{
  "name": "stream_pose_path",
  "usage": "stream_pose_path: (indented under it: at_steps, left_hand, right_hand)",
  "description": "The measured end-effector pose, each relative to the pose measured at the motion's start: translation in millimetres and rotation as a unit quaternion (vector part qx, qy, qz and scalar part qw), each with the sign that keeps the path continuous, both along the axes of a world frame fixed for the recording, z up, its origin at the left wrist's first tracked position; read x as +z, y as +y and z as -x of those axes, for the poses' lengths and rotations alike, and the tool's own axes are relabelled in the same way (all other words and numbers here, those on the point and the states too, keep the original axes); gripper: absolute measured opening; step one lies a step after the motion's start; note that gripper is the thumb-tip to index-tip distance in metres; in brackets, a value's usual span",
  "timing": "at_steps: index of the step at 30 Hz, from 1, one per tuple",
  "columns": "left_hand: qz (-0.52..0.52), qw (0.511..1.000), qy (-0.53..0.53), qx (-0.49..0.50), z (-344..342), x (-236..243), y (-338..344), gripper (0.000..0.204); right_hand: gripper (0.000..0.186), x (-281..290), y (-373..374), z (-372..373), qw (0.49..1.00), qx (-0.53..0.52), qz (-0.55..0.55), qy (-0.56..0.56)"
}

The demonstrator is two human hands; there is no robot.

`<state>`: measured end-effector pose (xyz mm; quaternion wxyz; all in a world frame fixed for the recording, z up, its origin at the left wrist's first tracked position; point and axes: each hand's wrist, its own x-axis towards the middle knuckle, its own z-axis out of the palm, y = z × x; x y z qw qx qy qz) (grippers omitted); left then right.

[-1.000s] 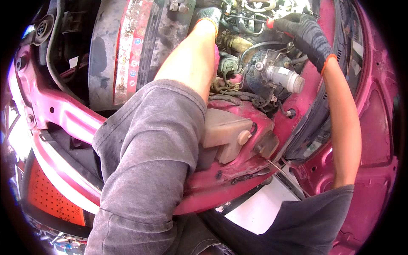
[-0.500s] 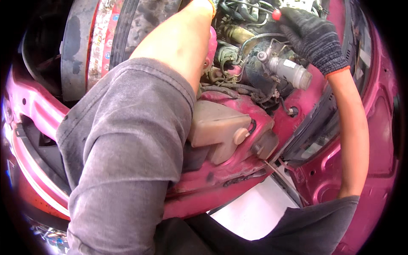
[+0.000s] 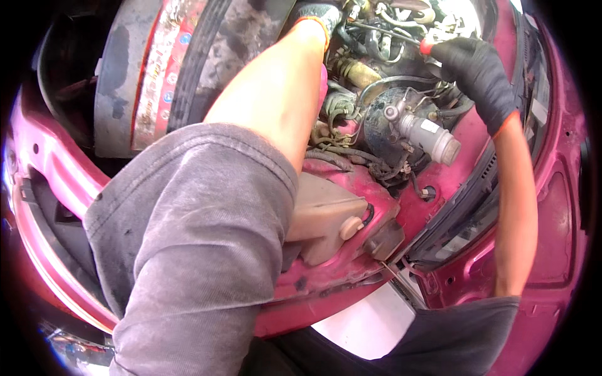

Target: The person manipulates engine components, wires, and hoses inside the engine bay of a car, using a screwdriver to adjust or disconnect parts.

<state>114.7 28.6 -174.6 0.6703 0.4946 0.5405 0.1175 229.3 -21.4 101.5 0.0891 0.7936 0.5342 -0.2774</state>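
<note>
My right hand (image 3: 476, 75), in a dark knitted glove with an orange cuff edge, is closed at the far right of the engine bay. Its thumb and fingers grip the red end of a thin metal rod (image 3: 385, 31). Leftward from there, the rod runs over hoses and pipes. My left hand (image 3: 318, 14), gloved too, reaches in at the top edge beside a large dark round-sided panel (image 3: 233, 53). Its fingers are hidden, so what it touches cannot be seen. Below the right hand sit a round black brake booster (image 3: 382, 128) and a silver-grey cylinder (image 3: 426, 135).
A beige plastic reservoir (image 3: 323, 210) with a round cap stands near my left forearm. Pink bodywork (image 3: 426, 210) surrounds the bay. Bundled wiring and hoses (image 3: 376, 164) lie between them. The dark windshield cowl (image 3: 467, 213) runs along the right.
The view has shifted, so the engine bay sits lower and more of my left glove shows. My right hand and the red-ended rod have moved slightly right against the engine parts.
</note>
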Motion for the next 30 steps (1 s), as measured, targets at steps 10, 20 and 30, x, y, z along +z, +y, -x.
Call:
stream_pose_path:
  at_steps: [10,20,30]
  left_hand:
    - [0.069,0.997,-0.012,0.038,10.1,28.8,-1.6,0.034]
    - [0.045,0.998,-0.030,0.024,5.9,9.0,-6.1,0.032]
    - [-0.057,0.998,-0.007,-0.035,0.3,-2.5,-3.0,0.024]
  right_hand:
    - [0.033,15.1,1.2,15.4,0.827,0.480,0.039,-0.290]
    - [0.029,-2.5,-17.9,-20.5,0.860,0.464,-0.020,-0.210]
    - [0.043,4.3,-6.5,7.7,0.988,-0.115,0.099,0.001]
